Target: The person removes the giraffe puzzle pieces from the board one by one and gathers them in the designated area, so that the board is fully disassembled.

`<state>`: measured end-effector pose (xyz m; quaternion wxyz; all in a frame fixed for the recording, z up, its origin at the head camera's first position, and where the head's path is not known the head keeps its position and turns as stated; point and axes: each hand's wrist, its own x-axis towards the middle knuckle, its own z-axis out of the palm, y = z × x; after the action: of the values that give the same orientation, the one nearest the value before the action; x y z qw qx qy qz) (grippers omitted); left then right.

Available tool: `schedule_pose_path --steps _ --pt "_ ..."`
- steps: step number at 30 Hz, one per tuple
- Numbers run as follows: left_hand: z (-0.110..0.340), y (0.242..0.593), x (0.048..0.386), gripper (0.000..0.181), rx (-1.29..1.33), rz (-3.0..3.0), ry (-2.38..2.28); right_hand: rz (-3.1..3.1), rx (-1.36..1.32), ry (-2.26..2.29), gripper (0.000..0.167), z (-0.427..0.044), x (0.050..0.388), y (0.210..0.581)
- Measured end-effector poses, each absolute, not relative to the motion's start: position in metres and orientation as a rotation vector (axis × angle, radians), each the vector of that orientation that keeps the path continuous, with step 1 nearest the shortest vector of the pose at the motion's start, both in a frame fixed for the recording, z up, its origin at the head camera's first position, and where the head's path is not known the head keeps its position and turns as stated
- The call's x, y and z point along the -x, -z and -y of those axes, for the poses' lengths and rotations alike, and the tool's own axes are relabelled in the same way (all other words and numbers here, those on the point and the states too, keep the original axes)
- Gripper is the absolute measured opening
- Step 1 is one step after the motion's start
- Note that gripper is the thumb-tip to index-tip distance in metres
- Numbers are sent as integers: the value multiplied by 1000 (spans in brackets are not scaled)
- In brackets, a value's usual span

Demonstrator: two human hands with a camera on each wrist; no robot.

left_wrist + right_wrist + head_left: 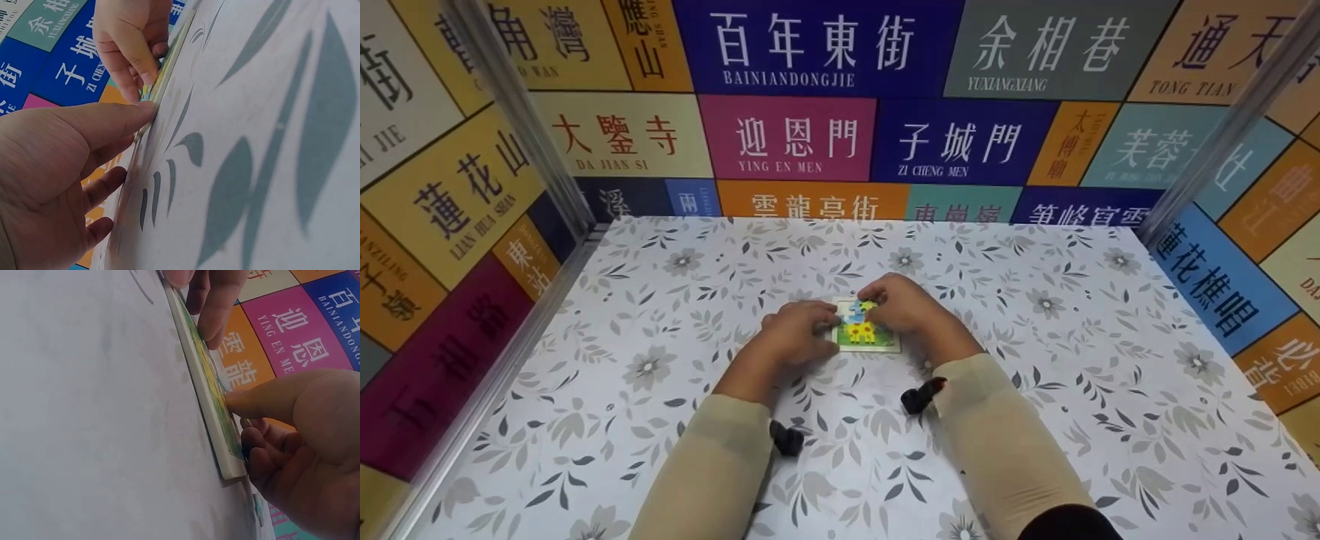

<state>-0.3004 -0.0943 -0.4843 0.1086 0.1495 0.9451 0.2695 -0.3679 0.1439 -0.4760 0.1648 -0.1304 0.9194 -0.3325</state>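
On the table [810, 255], picture board [867, 332] lies flat. Left hand [799, 334], 9 o'clock, holds its edge; right hand [906, 304], 2 o'clock, curls over it, can't tell if pinching. Risk: weak left hold, board skids under right-hand push.

A white table [607, 420] patterned with grey flowers and leaves adjoins walls of multicoloured sign panels [817, 46] bearing Chinese characters, with pale posts [521, 112] at the corners.
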Motion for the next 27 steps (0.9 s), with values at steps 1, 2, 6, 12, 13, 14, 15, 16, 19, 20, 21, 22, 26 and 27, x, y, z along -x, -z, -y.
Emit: schedule_pose_path --steps 1,2,6,12,13,14,15,16,19,20,21,22,26,27 --pt "94 484 301 47 -434 -2777 -788 -2617 357 959 39 -145 368 474" --pt "94 484 301 48 -429 -2774 -786 -2617 348 972 39 -146 368 471" --pt "93 484 302 48 -425 -2769 -798 -2651 313 1007 39 -160 372 462" --pt "95 484 300 49 -392 -2750 -838 -2680 248 1097 42 -199 380 461" --pt "95 485 300 49 -388 -2747 -845 -2685 233 1108 43 -207 381 461" --pt "95 485 299 49 -386 -2746 -848 -2690 219 1115 44 -215 382 462" --pt "95 485 299 49 -387 -2746 -853 -2694 202 1122 44 -222 383 463" --pt "95 485 299 49 -389 -2747 -853 -2700 187 1123 44 -229 384 464" --pt "95 484 298 49 -399 -2751 -855 -2706 144 1130 44 -246 384 467" --pt "95 484 298 49 -402 -2753 -852 -2706 132 1135 43 -250 384 468" --pt "95 484 298 49 -405 -2755 -850 -2704 124 1142 43 -253 383 469" --pt "95 484 298 49 -406 -2756 -848 -2703 121 1146 42 -256 383 470" --pt "95 484 297 48 -409 -2767 -847 -2708 160 1130 42 -260 383 475" --pt "95 484 297 48 -411 -2770 -847 -2711 167 1123 42 -260 383 476"
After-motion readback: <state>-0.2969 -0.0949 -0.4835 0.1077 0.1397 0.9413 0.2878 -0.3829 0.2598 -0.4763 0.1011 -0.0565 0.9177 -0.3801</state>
